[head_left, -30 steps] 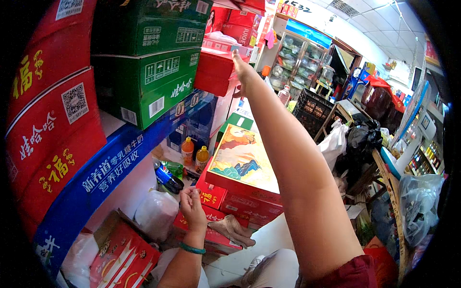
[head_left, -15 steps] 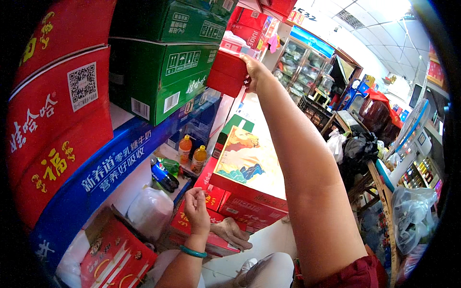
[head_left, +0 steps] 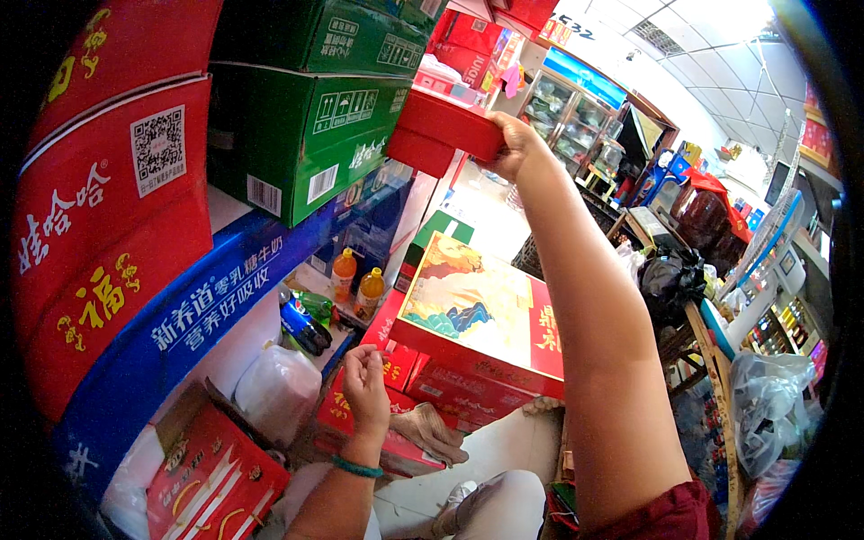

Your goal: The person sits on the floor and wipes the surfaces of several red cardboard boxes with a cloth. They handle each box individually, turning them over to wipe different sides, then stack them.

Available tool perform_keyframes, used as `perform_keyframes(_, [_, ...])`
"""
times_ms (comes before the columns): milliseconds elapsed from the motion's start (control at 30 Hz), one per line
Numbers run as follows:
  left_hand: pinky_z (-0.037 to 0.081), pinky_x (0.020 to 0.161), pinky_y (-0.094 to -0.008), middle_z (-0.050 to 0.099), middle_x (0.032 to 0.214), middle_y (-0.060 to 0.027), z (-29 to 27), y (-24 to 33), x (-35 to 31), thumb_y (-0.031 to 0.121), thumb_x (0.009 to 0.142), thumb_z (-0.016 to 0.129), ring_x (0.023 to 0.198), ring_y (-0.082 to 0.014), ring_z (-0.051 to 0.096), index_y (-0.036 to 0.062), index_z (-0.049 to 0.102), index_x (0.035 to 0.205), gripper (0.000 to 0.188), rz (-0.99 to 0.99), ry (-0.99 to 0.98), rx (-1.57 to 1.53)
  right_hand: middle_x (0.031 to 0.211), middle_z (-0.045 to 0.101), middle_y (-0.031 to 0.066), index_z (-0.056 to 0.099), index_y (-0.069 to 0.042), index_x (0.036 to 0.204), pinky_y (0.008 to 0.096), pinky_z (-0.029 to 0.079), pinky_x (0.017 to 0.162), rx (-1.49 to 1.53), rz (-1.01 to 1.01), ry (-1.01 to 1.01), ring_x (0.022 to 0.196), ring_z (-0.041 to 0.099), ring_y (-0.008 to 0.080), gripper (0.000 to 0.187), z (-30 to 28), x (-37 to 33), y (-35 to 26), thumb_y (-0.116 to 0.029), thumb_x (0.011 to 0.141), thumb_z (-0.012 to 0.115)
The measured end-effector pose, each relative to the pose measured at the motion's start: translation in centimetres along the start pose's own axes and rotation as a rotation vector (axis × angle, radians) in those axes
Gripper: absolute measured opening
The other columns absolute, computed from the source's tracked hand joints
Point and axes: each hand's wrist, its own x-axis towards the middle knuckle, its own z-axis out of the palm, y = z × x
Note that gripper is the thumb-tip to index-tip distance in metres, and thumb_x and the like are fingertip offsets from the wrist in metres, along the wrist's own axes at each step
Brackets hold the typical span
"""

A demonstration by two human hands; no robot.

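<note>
My right hand [head_left: 513, 148] reaches far forward, its fingers wrapped round the right end of a red box [head_left: 441, 130]. That box sticks out beside the stacked green cartons [head_left: 306, 144]; its left end is hidden behind them. Nearer to me, my left hand [head_left: 366, 387] hangs with fingers curled together, with nothing visible in them, and a green bangle [head_left: 357, 468] circles the wrist. Beside it lies a brownish glove or cloth [head_left: 430, 434] on red cartons [head_left: 450, 387]. Below my right hand, a gift box with a painted mountain picture [head_left: 463, 292] rests on those cartons.
Red cartons [head_left: 117, 243] are stacked at the left above a blue shelf front [head_left: 180, 337]. Orange drink bottles [head_left: 343, 270] and a dark bottle [head_left: 306, 326] stand below. At the right are a black plastic bag [head_left: 673, 279], a fan [head_left: 765, 256] and a clear plastic bag [head_left: 769, 396].
My right hand has moved to the right with the red box, so more of the box shows past the green cartons. My left hand has hardly moved.
</note>
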Motion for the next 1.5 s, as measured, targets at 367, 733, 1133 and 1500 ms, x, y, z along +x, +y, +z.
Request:
perform_keyframes(367, [0.047, 0.078, -0.0271, 0.057, 0.092, -0.0051, -0.3, -1.0, 0.3, 0.012, 0.094, 0.051, 0.086, -0.0135, 0.057, 0.0014, 0.052, 0.102, 0.013, -0.046, 0.029, -0.101, 0.093, 0.063, 0.0114, 0.055, -0.003, 0.104, 0.0406, 0.055, 0.075, 0.413, -0.064, -0.077, 0.083, 0.065, 0.0266, 0.032, -9.6, -4.6, 0.0, -0.018, 0.079, 0.065])
perform_keyframes(733, [0.048, 0.077, -0.0260, 0.058, 0.091, -0.0041, -0.4, -1.4, 0.4, 0.013, 0.094, 0.051, 0.083, -0.0122, 0.056, 0.0033, 0.054, 0.102, 0.012, -0.056, 0.028, -0.104, 0.110, 0.062, 0.0099, 0.057, -0.016, 0.112, 0.0451, 0.053, 0.080, 0.432, 0.021, -0.195, 0.096, 0.061, 0.0288, 0.042, -8.2, -5.8, 1.6, -0.048, 0.086, 0.053])
perform_keyframes(1133, [0.047, 0.074, -0.0255, 0.058, 0.090, -0.0037, 0.1, -0.3, -0.1, 0.013, 0.094, 0.052, 0.081, -0.0119, 0.057, 0.0018, 0.053, 0.101, 0.013, -0.028, 0.029, -0.053, 0.111, 0.061, 0.0110, 0.054, -0.011, 0.115, 0.0486, 0.052, 0.083, 0.485, -0.189, -0.071, 0.097, 0.061, 0.0299, 0.039, -10.1, -12.2, 0.5, -0.031, 0.082, 0.056])
perform_keyframes(1500, [0.045, 0.072, -0.0237, 0.056, 0.089, -0.0007, -1.3, 0.0, 0.5, 0.015, 0.094, 0.051, 0.079, -0.0093, 0.054, 0.0029, 0.055, 0.100, 0.013, 0.054, -0.039, -0.128, 0.114, 0.059, 0.0139, 0.045, -0.001, 0.122, 0.0418, 0.050, 0.087, 0.461, -0.491, 0.122, 0.101, 0.061, 0.0273, 0.044, -18.4, -28.1, 3.3, -0.024, 0.085, 0.053])
